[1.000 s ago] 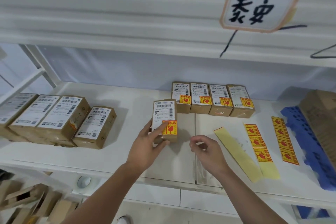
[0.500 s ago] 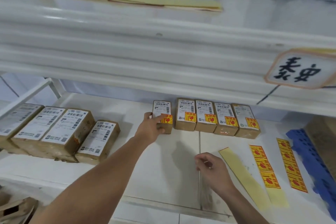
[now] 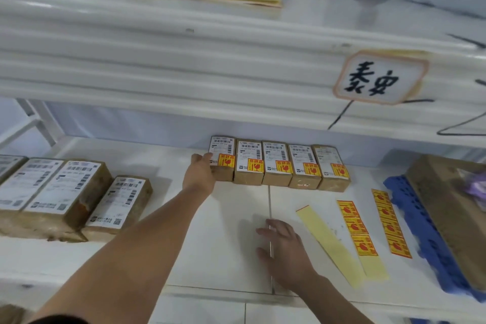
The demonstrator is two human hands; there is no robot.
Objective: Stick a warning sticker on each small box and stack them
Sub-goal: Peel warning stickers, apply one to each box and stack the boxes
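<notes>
The left hand (image 3: 200,176) touches the end box (image 3: 222,158); I cannot tell if it grips. The right hand (image 3: 284,250) lies flat, fingers straight. The next plain box (image 3: 121,202) sits left of the left hand.

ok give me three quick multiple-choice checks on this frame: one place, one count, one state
1. Where is the left hand?
A. On the leftmost box of the back row
B. On the sticker strips
C. On the blue tray

2. How many boxes in the back row carry a red-and-yellow sticker?
A. Three
B. Five
C. Seven

3. What is the right hand doing?
A. Pinching a sticker
B. Gripping a box
C. Open over the shelf, holding nothing

Answers:
1 A: its thumb lies on that box's top, at the row's left end.
2 B: each of the five side-by-side boxes shows one.
3 C: its fingers are spread straight with nothing in them.
</notes>
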